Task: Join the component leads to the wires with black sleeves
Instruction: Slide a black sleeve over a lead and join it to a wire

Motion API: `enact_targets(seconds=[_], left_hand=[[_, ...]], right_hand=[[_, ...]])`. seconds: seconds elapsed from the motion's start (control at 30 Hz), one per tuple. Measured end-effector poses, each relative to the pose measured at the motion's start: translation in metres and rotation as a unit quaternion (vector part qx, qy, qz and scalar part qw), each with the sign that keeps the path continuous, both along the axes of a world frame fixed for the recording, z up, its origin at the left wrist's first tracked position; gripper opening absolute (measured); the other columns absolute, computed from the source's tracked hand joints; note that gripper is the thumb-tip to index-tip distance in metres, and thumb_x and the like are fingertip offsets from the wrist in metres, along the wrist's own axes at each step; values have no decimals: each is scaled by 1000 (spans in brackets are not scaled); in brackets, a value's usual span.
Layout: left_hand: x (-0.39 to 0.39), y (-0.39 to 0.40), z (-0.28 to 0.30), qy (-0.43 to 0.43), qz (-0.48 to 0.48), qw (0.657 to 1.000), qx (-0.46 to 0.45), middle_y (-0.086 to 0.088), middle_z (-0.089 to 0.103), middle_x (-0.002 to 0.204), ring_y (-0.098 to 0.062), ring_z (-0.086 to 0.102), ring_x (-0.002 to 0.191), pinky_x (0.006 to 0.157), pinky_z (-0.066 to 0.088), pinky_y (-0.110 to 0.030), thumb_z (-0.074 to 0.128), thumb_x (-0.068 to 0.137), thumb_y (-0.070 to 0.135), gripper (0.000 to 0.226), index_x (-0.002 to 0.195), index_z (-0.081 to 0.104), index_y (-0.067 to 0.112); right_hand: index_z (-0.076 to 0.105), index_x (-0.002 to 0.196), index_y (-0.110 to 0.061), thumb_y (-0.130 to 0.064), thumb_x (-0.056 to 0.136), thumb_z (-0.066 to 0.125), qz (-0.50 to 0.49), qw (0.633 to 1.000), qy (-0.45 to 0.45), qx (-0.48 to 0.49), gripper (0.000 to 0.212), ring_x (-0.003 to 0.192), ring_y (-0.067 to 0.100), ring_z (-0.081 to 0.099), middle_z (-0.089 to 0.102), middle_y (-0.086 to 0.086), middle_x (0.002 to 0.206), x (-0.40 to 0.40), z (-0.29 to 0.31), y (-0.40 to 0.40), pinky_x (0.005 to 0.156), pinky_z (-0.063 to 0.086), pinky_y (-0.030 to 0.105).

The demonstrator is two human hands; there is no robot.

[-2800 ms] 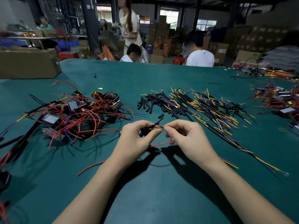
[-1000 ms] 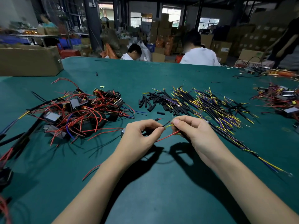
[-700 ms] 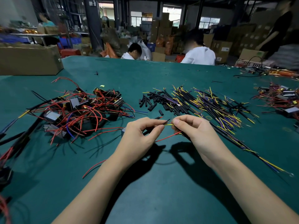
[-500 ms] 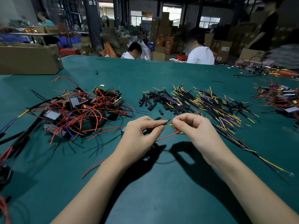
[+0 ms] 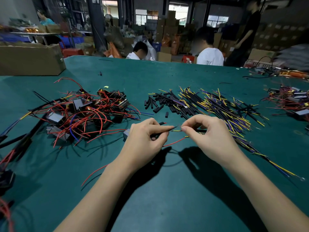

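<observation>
Just above the green table [image 5: 167, 198], your left hand [image 5: 143, 139] pinched a thin black-sleeved lead [image 5: 164, 130] and your right hand [image 5: 210, 136] pinched a yellow wire [image 5: 176, 130], their bare tips almost touching between your fingertips, with a red lead [image 5: 173, 142] sagging beneath. These strands looked feather-light, limp and easily bent, so I judged they were best gripped close behind the stripped ends. Beyond lay loose black sleeves [image 5: 155, 104], the wire pile [image 5: 222, 108] and, to the left, the red-leaded components [image 5: 87, 111].
</observation>
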State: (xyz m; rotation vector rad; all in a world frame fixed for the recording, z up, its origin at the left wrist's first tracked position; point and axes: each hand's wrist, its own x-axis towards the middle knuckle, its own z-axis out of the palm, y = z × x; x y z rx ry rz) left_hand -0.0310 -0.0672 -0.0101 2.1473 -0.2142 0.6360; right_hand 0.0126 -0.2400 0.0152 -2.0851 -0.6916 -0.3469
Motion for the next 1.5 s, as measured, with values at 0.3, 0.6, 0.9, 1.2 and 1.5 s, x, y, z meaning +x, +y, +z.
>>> enact_targets(seconds=[0.3, 0.6, 0.9, 1.2, 1.5], left_hand=[[0, -1, 2, -10, 5, 1000, -26, 7, 60, 73, -12, 56, 69, 86, 46, -45, 65, 84, 14, 24, 101, 72, 29], [2, -3, -1, -27, 14, 999, -35, 6, 64, 76, -6, 55, 69, 71, 45, -20, 61, 84, 1, 26, 91, 74, 22], [1, -4, 3, -11, 9, 998, -56, 5, 61, 72, -3, 51, 63, 65, 41, -15, 62, 82, -1, 27, 87, 75, 23], [-2, -2, 6, 3, -10, 999, -39, 7, 63, 77, -3, 53, 68, 70, 42, -15, 64, 83, 2, 22, 85, 74, 22], [-1, -6, 6, 22, -9, 996, -83, 0, 62, 65, -14, 52, 62, 63, 43, -28, 68, 86, 21, 15, 72, 66, 17]], right_hand=[[71, 70, -19, -12, 82, 71, -16, 999, 18, 31, 14, 53, -3, 51, 60, -17, 54, 5, -2, -2, 57, 38, 7], [72, 69, -22, -17, 82, 72, -24, 998, 55, 26, 14, 54, 4, 48, 65, -1, 60, 8, -6, -3, 58, 41, 21], [70, 66, -29, -16, 80, 74, 8, 997, 63, 38, 20, 59, -3, 54, 67, -12, 62, 6, -7, 3, 62, 42, 10], [72, 60, -27, -12, 78, 76, 17, 983, 151, 103, 23, 56, 5, 56, 67, -1, 59, 6, -7, 5, 62, 45, 19], [73, 67, -25, -20, 78, 77, 37, 990, 110, 81, 12, 60, -1, 59, 71, -9, 65, 1, -8, 10, 63, 46, 14]])
